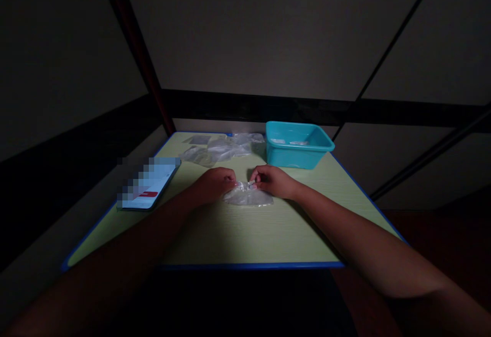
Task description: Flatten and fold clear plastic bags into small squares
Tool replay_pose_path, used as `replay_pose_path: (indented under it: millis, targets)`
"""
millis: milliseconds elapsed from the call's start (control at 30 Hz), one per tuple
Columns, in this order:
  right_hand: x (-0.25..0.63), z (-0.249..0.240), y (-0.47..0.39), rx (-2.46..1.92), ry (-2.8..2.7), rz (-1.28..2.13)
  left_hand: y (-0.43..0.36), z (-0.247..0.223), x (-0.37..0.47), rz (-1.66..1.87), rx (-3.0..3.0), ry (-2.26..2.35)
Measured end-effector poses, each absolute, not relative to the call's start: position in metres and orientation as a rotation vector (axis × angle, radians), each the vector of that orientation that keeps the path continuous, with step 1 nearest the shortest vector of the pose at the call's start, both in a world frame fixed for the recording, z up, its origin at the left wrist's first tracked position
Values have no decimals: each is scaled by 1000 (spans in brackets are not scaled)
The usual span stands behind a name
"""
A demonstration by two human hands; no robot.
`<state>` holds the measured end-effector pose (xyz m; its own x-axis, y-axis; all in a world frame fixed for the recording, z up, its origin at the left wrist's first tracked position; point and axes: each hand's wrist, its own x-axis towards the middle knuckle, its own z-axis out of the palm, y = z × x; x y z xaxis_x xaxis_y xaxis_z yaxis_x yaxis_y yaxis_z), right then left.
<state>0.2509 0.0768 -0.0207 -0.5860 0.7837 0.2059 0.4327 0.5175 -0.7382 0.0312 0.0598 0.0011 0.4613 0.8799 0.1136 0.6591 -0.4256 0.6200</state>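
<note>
A small, crinkled, clear plastic bag (pixel 248 198) lies near the middle of a pale yellow-green tabletop (pixel 253 240), its far edge gathered between two bare hands, as I follow the work remotely through the head camera. The left hand (pixel 215 182) has thumb and fingertips together on the bag's far left corner; the right hand (pixel 276 181) pinches the same edge farther right, index finger curled against thumb. I cannot tell whether anything small is tucked between the right fingertips, for the light is dim and the fold shines. The step in hand, as I judge it, is working the bag's edge with both hands at once; from such a hold, any next move calls for light, even fingertip pressure, since thin film slips and creases easily. Just beyond the hands, more clear plastic bags (pixel 226 149) lie flat and overlapping toward the far left of the tabletop. To their right stands a turquoise, rectangular plastic basin (pixel 291 160), some whitish pieces (pixel 299 143) inside it, too faint for me to identify. A dark-edged smartphone (pixel 153 188), its bright screen partly pixelated, rests by the left edge. Blue trim (pixel 249 265) borders the tabletop; shadowed grey panels (pixel 245 40) rise behind.
</note>
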Motion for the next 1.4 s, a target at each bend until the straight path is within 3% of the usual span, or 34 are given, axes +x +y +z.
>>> replay_pose_path:
  millis: [400,700,1033,1400]
  targets:
    - [249,-19,75,-877,-2137,1010,61,4,34,795,2207,1295]
    - [252,-18,77,-853,-2019,1454,59,-5,33,647,2033,1249]
    - [253,-15,73,-830,-2073,1438,62,-8,24,496,2088,1051]
    - [254,-16,75,-947,-2214,1261,61,-6,28,518,2067,1137]
